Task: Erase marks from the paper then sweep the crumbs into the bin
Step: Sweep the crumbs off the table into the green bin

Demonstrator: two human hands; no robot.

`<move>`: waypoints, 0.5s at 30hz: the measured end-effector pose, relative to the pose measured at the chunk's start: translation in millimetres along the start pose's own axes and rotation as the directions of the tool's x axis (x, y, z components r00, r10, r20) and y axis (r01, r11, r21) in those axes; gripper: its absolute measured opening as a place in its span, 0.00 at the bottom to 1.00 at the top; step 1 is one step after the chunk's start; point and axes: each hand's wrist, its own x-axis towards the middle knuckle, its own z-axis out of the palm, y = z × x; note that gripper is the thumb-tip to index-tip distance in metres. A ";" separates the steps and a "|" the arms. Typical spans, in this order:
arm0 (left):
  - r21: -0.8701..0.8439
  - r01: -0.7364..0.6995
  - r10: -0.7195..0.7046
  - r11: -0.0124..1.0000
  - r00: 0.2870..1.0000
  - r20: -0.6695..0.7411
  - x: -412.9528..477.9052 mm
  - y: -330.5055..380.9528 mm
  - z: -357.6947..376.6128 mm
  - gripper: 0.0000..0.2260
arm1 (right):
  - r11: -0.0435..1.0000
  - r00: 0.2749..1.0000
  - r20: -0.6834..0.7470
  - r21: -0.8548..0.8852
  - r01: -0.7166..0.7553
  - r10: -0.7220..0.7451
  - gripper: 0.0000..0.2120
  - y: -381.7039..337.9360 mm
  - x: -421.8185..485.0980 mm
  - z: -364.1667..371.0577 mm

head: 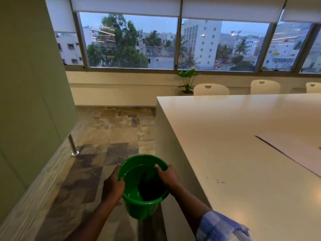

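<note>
Big glossy white table (243, 136) fills the right side, three white perforated plastic chairs (211, 89) at its far edge, leafy green potted plant (187, 79) beneath the wide window (132, 42), patchy grey-brown stone-tile floor (112, 136).

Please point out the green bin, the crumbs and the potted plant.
green bin (140, 210): head view, lower outer wall.
crumbs (219, 181): head view, the dark specks.
potted plant (187, 73): head view, a large leaf.

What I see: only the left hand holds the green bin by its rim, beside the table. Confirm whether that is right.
Not right. Both hands hold the bin: the left hand grips one side of its rim, the right hand the other, as the head view shows. It is green and beside the table, as stated.
</note>
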 end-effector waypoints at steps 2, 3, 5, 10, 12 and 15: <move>0.016 -0.008 0.008 1.000 1.000 -0.004 -5.0 8.9 -2.6 0.26 | 0.989 0.997 -0.002 -0.130 0.074 -0.075 0.37 -4.5 -14.5 -11.9; 0.036 -0.018 0.018 0.999 1.000 0.007 -7.6 13.1 -3.8 0.26 | 0.974 0.992 0.001 -0.191 0.122 -0.124 0.39 -6.7 -21.9 -17.8; 0.070 -0.053 0.050 0.996 0.998 0.045 -15.3 22.7 -5.3 0.27 | 0.935 0.972 0.010 -0.274 0.227 -0.233 0.41 -9.1 -39.9 -35.9; 0.153 -0.153 0.136 0.976 0.984 0.117 -33.0 42.8 -0.3 0.28 | 0.859 0.883 -0.092 -0.299 0.416 -0.460 0.41 11.0 -80.2 -105.3; 0.159 -0.172 0.151 0.972 0.979 0.140 -38.6 49.8 3.2 0.28 | 0.848 0.871 -0.168 -0.374 0.376 -0.461 0.41 34.3 -86.9 -138.8; 0.142 -0.198 0.174 0.970 0.970 0.167 -45.4 57.3 11.8 0.27 | 0.829 0.919 -0.227 -0.536 0.159 -0.323 0.46 73.2 -87.3 -180.1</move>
